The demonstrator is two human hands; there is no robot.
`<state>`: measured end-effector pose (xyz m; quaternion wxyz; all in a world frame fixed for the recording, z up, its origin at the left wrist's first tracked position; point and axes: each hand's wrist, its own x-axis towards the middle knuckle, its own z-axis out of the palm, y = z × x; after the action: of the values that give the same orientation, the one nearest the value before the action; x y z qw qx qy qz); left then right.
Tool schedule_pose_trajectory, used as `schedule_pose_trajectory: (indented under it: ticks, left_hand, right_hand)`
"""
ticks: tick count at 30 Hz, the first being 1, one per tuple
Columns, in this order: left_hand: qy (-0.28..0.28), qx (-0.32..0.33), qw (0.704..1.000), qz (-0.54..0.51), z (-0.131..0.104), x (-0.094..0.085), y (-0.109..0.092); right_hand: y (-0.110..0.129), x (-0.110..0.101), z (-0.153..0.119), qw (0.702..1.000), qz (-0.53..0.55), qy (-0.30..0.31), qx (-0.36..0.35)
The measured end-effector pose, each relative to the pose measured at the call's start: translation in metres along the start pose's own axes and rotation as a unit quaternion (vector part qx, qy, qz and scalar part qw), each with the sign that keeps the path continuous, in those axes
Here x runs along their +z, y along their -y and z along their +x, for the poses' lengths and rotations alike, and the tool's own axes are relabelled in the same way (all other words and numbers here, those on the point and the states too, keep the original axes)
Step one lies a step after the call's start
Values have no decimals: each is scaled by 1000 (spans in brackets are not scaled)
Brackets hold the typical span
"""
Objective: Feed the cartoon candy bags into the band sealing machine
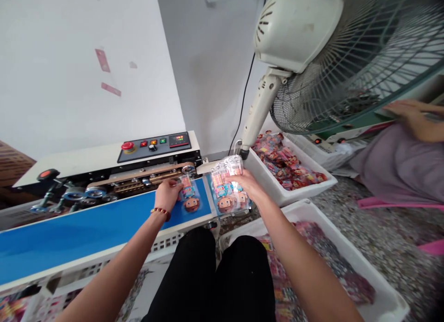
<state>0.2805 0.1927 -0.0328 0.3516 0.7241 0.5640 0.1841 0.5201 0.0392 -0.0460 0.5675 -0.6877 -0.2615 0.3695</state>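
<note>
My left hand pinches the upper left edge of a clear printed packet with a cartoon face, which lies over the right end of the blue conveyor belt. Just to the right, my right hand rests with its fingers on a fanned stack of similar packets at the belt's end. The sealing machine, with a red knob, lit buttons and a digital display, stands behind the belt. Its rollers and brown band run along the belt's far side.
A large fan stands at the upper right. White bins full of packets sit on the speckled floor to the right. Beyond the fan, another person's arm and grey clothing show. White baskets are under the belt.
</note>
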Motion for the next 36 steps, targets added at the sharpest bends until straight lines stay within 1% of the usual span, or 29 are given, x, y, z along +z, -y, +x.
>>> schedule_pose_trajectory:
  ticks: [2, 3, 4, 5, 6, 8, 9, 10, 11, 12, 14, 17, 20, 22, 25, 27, 28, 29, 30, 32, 33, 34, 35, 36]
  left_hand:
    - [-107, 54, 992, 43, -16, -8, 4]
    - [-140, 87, 985, 56, -24, -9, 3]
    - [-137, 118, 982, 58, -31, -8, -1]
    - [-97, 138, 984, 48, -36, -3, -8]
    - [-35, 144, 988, 29, -38, 4, -16]
    - [90, 123, 988, -29, -36, 22, -34]
    - [131, 99, 985, -62, -32, 32, -43]
    - [151, 73, 981, -96, -27, 40, -50]
    - [156, 49, 978, -129, -22, 48, -55]
    - [157, 29, 974, -159, -18, 53, -58]
    - [150, 12, 968, -201, -11, 58, -59]
    - [123, 8, 973, -197, -2, 56, -52]
    - [93, -13, 985, -145, 8, 49, -44]
    - [80, -13, 991, -106, 16, 42, -40]
    - [63, -10, 997, -53, 23, 24, -31]
    - [51, -20, 998, -18, 22, 8, -20]
    - [36, -26, 999, -2, 20, 0, -13]
    - [7, -24, 1000, 14, 15, -7, -6]
    - [-35, -11, 999, 28, 10, -12, -1]
    - [-115, 48, 991, 46, -4, -15, 4]
    - [-124, 82, 988, 48, -12, -11, 1]
    - [-102, 109, 988, 42, -19, -5, -5]
    - [-52, 125, 990, 26, -26, 4, -13]
    - [15, 125, 992, 1, -30, 15, -23]
  right_hand:
    - [0, 2, 1, 1000, 29, 12, 1]
    - [0, 4, 1, 999, 43, 16, 2]
    - [1, 5, 1, 999, 50, 18, 3]
    - [2, 6, 1, 999, 52, 16, 6]
    - [3, 7, 1, 999, 51, 12, 10]
    - [4, 7, 0, 999, 41, 7, 18]
    - [5, 7, 0, 999, 35, 7, 19]
    - [5, 7, -1, 999, 28, 6, 20]
    - [5, 7, -1, 1000, 23, 4, 20]
    - [5, 7, -2, 1000, 21, 2, 20]
    - [4, 7, -2, 999, 30, 2, 24]
    - [4, 8, -1, 998, 61, 6, 32]
    - [3, 9, 0, 996, 78, -2, 38]
    - [3, 10, 1, 996, 78, -3, 44]
    - [2, 10, 1, 996, 74, 2, 45]
    - [2, 10, 0, 997, 72, 3, 39]
    - [2, 10, -1, 997, 73, 2, 37]
    - [2, 10, -1, 997, 74, 1, 36]
    - [2, 11, -2, 997, 74, -1, 35]
    - [2, 11, -2, 997, 72, -5, 33]
    - [2, 11, -2, 997, 67, -7, 31]
    - [2, 11, -2, 998, 61, -8, 26]
    - [3, 11, -3, 998, 54, -8, 21]
    - [3, 12, -3, 999, 45, -10, 17]
